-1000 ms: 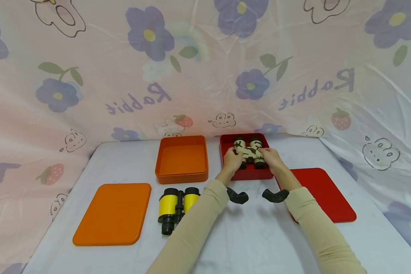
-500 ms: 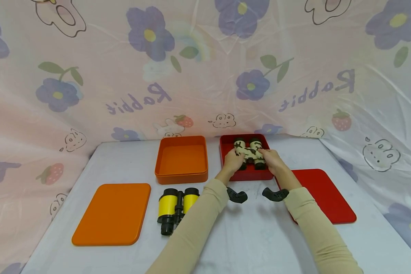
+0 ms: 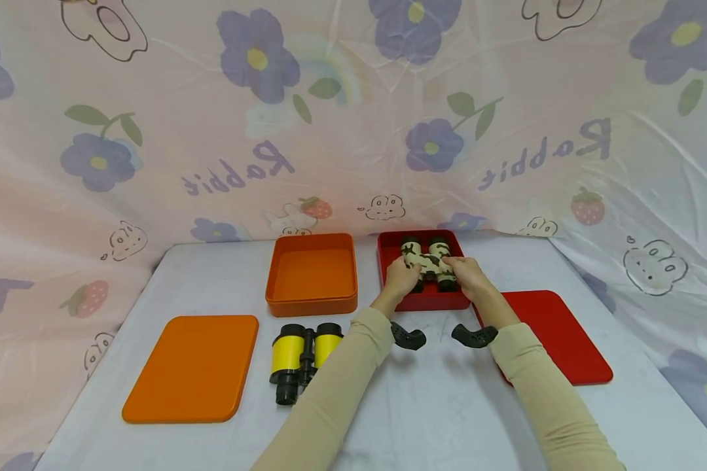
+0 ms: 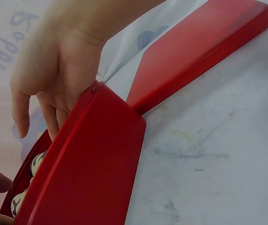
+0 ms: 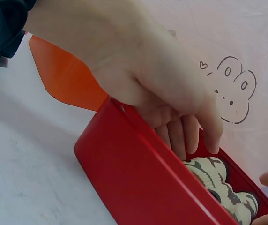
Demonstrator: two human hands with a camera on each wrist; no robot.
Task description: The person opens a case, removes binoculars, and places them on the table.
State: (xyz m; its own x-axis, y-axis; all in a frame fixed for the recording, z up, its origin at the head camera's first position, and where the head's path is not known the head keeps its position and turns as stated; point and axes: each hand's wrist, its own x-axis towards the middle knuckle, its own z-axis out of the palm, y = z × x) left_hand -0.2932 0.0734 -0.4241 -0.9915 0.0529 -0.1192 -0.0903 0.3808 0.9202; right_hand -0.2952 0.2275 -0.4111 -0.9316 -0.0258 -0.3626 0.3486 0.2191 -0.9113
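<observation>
A pair of binoculars (image 3: 430, 263) with a cream, green and brown camouflage pattern lies inside the red box (image 3: 427, 301). My left hand (image 3: 402, 278) reaches over the near left of the box. Its thumb hangs right at the left barrel and its relaxed fingers point down inside the wall. Mirroring it, my right hand (image 3: 470, 275) is at the right barrel, thumb above it and fingers extended downward, as the left wrist view shows. In the right wrist view, part of the camouflage binoculars (image 5: 227, 192) shows between the hands. The barrels' lower sides are hidden.
An orange box (image 3: 312, 306) stands left of the red one. Yellow and black binoculars (image 3: 287, 353) lie in front, partly behind the left sleeve. An orange lid (image 3: 191, 369) is flat at the left. The red lid (image 3: 556, 337) lies partly under the right forearm.
</observation>
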